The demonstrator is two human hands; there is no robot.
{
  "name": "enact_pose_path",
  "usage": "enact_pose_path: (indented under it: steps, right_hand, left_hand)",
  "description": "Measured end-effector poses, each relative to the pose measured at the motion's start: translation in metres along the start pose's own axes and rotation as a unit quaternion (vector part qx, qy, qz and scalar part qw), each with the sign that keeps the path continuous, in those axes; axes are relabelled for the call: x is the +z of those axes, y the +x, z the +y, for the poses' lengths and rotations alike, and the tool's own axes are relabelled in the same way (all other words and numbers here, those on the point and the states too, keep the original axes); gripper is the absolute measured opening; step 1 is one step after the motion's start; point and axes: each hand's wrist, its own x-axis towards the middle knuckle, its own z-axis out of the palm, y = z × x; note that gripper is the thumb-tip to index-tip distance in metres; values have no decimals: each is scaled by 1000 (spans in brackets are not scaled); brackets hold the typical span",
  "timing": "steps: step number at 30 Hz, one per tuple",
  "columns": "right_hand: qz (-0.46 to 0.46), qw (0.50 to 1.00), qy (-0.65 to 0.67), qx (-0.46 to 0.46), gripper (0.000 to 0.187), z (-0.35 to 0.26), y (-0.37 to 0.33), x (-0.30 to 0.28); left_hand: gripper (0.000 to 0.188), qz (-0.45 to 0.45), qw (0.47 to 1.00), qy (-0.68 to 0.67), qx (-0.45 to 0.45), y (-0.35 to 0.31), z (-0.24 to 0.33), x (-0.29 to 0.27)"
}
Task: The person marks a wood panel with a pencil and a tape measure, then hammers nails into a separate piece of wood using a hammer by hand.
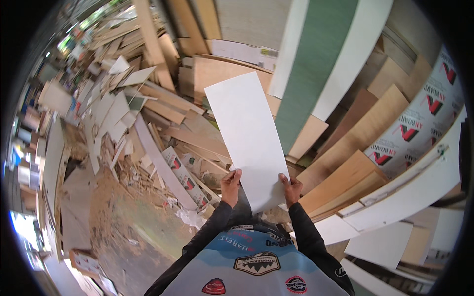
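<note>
A long white rectangular board (249, 133) is held up in front of my body, its far end tilted a little to the left. My left hand (230, 186) grips its left edge near the lower end, thumb on the white face. On the opposite edge, my right hand (291, 189) pinches the board the same way. The fingers behind the board are hidden. Beyond it lean a green panel (316, 64) and white panels on either side of that one.
Leaning wood-coloured boards (350, 180) and a printed white panel (410, 128) stand at the right. Scrap boards (111, 111) lie heaped at the left, above a debris-strewn floor (133, 227). Nearer the middle, a narrow pale strip (165, 163) slants down to the floor.
</note>
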Motion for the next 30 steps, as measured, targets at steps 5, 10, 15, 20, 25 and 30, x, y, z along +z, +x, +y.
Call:
enact_pose_path:
  steps: [5, 10, 15, 20, 25, 30]
  right_hand:
    - [-47, 998, 39, -33, 44, 12, -22, 35]
    - [-88, 989, 96, -75, 44, 34, -41, 80]
    - [-148, 985, 63, -67, 54, 33, -93, 138]
    - [-267, 962, -17, -56, 57, 40, -176, 189]
    - [-399, 914, -53, -45, 55, 55, -288, 238]
    - [-472, 879, -20, 62, 43, 115, -393, 279]
  left_hand:
    - [24, 52, 998, 26, -5, -72, -13, -40]
    - [21, 47, 986, 156, -11, -126, -35, -93]
    - [20, 67, 993, 87, -44, -188, -41, -137]
    - [22, 50, 996, 35, -70, -263, -56, -213]
    - [36, 135, 988, -16, -78, -365, -68, -290]
    - [32, 201, 978, 57, -10, -461, -87, -369]
